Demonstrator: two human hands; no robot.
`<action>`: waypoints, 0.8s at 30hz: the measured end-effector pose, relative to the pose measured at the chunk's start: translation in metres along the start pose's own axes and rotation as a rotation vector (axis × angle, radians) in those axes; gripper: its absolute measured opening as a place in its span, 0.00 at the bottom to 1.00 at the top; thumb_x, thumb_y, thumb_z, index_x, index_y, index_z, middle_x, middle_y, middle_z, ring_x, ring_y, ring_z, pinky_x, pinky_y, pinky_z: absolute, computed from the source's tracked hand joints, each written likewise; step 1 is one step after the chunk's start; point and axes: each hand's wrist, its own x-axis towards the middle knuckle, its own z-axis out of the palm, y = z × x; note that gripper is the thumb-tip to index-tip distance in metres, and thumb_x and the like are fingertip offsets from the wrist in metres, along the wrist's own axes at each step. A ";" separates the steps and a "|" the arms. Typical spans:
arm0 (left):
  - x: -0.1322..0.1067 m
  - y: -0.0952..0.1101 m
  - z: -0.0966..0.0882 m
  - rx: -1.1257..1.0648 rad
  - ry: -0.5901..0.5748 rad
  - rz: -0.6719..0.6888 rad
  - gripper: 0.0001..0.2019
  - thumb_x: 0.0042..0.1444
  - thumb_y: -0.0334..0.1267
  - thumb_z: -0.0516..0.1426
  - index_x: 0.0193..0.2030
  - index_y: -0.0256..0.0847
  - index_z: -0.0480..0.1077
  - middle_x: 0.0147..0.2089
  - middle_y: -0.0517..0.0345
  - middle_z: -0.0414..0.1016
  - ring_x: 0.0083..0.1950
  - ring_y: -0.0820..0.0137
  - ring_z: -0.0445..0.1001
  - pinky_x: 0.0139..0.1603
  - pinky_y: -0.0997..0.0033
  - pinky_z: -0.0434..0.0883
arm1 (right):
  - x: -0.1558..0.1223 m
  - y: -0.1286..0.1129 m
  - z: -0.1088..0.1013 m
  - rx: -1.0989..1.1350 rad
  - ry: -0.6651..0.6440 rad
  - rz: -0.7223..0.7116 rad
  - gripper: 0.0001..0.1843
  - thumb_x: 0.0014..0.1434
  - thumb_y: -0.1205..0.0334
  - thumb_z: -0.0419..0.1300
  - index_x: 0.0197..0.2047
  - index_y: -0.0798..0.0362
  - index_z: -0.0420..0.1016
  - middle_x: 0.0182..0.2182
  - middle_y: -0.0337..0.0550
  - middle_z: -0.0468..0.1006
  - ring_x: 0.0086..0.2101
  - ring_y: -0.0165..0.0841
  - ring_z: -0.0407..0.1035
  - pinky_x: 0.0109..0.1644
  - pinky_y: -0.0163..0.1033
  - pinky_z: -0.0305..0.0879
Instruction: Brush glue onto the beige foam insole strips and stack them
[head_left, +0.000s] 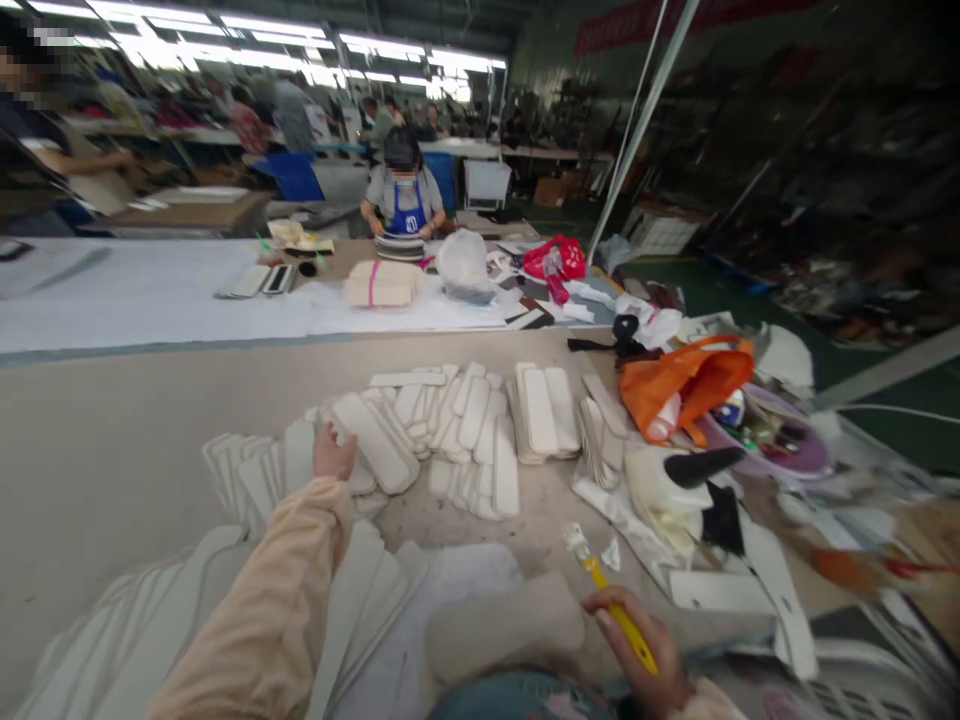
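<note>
My left hand (334, 453) reaches out over the piles of off-white rounded strips (375, 440), at the edge of one stack. Its fingers are a little apart, and no strip shows clearly lifted in them. My right hand (645, 640) is closed round the yellow handle of a brush (595, 570) whose pale bristles point away from me. A beige padded piece (504, 625) lies on white sheeting directly before me. Longer pale strips (139, 625) fan out under and beside my left forearm.
An orange bag (679, 385) and a purple basin (806, 440) of odds and ends stand at the right. A pale container with a black cone-shaped thing (701, 466) sits nearer. Across the white table (150, 300), a person in a blue apron (405, 205) handles a stack.
</note>
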 end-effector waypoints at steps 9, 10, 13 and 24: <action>-0.200 -0.086 0.009 0.116 -0.546 0.165 0.28 0.35 0.46 0.66 0.47 0.43 0.73 0.50 0.47 0.72 0.55 0.50 0.67 0.60 0.49 0.61 | -0.030 0.023 -0.016 0.048 -0.145 0.161 0.16 0.57 0.45 0.55 0.35 0.50 0.73 0.19 0.39 0.72 0.21 0.34 0.66 0.26 0.38 0.60; -0.225 -0.098 0.007 0.145 -0.598 0.160 0.31 0.35 0.46 0.67 0.50 0.43 0.72 0.53 0.44 0.70 0.57 0.48 0.66 0.60 0.48 0.61 | -0.031 0.025 -0.015 0.057 -0.187 0.172 0.16 0.58 0.46 0.55 0.35 0.50 0.73 0.18 0.38 0.71 0.21 0.34 0.65 0.26 0.38 0.60; -0.274 -0.127 0.003 0.262 -0.678 0.212 0.40 0.35 0.44 0.67 0.59 0.41 0.65 0.58 0.41 0.64 0.60 0.47 0.62 0.61 0.46 0.59 | -0.030 0.027 -0.006 0.085 -0.351 0.195 0.16 0.58 0.48 0.54 0.36 0.50 0.73 0.18 0.36 0.71 0.20 0.32 0.65 0.26 0.37 0.60; -0.293 -0.140 0.007 0.466 -0.659 0.405 0.38 0.43 0.46 0.63 0.62 0.43 0.59 0.57 0.43 0.61 0.56 0.52 0.64 0.57 0.50 0.63 | -0.025 0.021 0.063 0.112 -0.828 0.165 0.12 0.60 0.53 0.53 0.36 0.50 0.73 0.19 0.34 0.72 0.22 0.28 0.65 0.28 0.32 0.61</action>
